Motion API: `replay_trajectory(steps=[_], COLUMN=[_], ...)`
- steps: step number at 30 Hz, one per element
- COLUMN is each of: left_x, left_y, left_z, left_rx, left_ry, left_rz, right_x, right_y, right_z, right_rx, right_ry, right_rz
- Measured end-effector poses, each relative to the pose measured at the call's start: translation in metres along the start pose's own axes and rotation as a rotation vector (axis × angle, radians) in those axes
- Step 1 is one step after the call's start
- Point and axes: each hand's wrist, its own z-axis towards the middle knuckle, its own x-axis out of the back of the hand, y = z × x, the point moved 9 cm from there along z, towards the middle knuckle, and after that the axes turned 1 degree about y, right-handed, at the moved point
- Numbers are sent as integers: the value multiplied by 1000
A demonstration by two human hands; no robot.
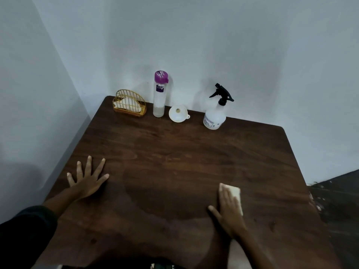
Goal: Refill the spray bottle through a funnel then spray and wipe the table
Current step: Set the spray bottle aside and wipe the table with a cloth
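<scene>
A white spray bottle (214,118) with a black trigger head stands upright at the back right of the dark wooden table (174,156). A white funnel (177,113) lies to its left, beside a tall clear water bottle (159,96) with a purple cap. My right hand (229,208) presses flat on a folded white tissue (236,193) at the near right of the table; a darker damp patch spreads to its left. My left hand (87,179) rests flat on the table at the near left, fingers spread, holding nothing.
A gold wire napkin holder (129,103) with white tissues stands at the back left corner. Pale walls close in behind and on the left. The table's right edge drops to a dark floor (338,200).
</scene>
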Motion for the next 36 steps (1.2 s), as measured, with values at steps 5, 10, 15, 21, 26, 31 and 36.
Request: replay_trajectory(steps=[5,10,15,21,26,31,36], left_x=[-2,-9,-7,0,0,-1,0], left_y=[-3,-2,-2,12,15,16,17], left_z=[3,6,8,-3,-3,-3,-7], left_rx=[15,39,37,9,-8,-6,0], left_ry=[33,67,91,270,328,338,344], left_rz=[-28,-55,-64,-77,-62,-78,-86], right_x=[5,-32,-34,5,12,-28,-16], right_y=[65,-16,-26,103,90,35,93], right_z=[-49,-50,-61,-99,-53,-83,-108], right_rx=[-338,-226,-124,-707,-652,-243,-451], right_ry=[74,1,95,270,185,106,187], right_rz=[49,162,92,153,189,140,137])
